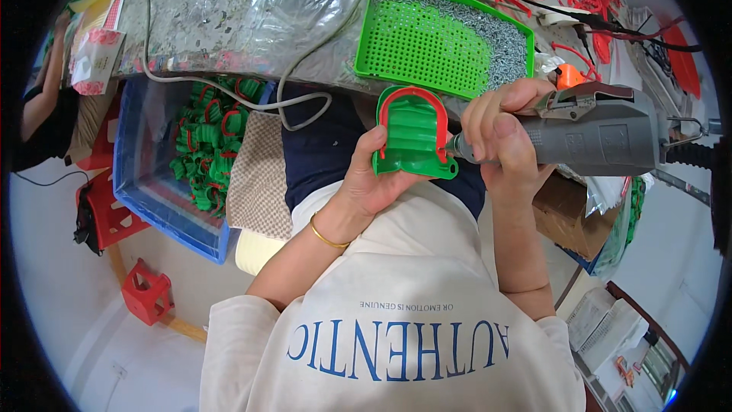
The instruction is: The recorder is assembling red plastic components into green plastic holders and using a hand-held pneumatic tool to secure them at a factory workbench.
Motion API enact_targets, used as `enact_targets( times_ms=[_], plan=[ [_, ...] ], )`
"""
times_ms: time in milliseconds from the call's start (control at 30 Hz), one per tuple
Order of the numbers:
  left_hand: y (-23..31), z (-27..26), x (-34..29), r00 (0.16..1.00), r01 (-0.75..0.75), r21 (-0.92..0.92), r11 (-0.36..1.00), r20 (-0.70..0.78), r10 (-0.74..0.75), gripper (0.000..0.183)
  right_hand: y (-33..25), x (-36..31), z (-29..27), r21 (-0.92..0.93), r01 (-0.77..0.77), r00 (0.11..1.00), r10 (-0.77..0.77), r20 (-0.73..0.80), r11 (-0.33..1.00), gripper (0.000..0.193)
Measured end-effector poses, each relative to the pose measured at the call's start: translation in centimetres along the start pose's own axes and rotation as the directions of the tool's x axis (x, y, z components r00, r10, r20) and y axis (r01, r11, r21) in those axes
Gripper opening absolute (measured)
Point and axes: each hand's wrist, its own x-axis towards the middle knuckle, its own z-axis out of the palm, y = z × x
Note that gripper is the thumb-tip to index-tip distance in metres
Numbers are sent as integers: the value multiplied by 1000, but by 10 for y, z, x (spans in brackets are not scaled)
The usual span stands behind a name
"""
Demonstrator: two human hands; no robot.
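We see the left hand (366,175) grasping a green plastic part (414,137) with red rim, over the lap. The right hand (503,137) is clenched around a grey power screwdriver (602,137), its tip touching the part, just below the green tray (427,42) of screws on the surface (221,8).

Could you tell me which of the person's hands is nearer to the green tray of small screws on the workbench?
Right. The right hand, gripping the grey power screwdriver, sits just below the green tray; the left hand, holding the green plastic part, is lower.
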Motion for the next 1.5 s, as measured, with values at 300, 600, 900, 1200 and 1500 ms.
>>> enact_targets(
  times_ms=[300,600,900,1200,1500],
  plan=[
    [4,3,-2,996,35,-102,994,87,-27,67,-4,1,2,158,67,990,-85,115,985,20],
    [0,5,-7,988,151,88,985,13,-153,68,-44,39,-12,236,99,970,-146,193,967,20],
    [4,5,4,983,145,73,987,99,-152,78,31,83,-36,-107,109,950,-135,-282,988,18],
    [8,-1,6,982,141,27,990,121,-143,73,55,84,-36,-193,70,946,-127,-299,979,15],
    [10,0,7,983,143,-12,990,116,-140,70,58,85,-35,-187,95,945,-148,-293,978,14]
  ],
)
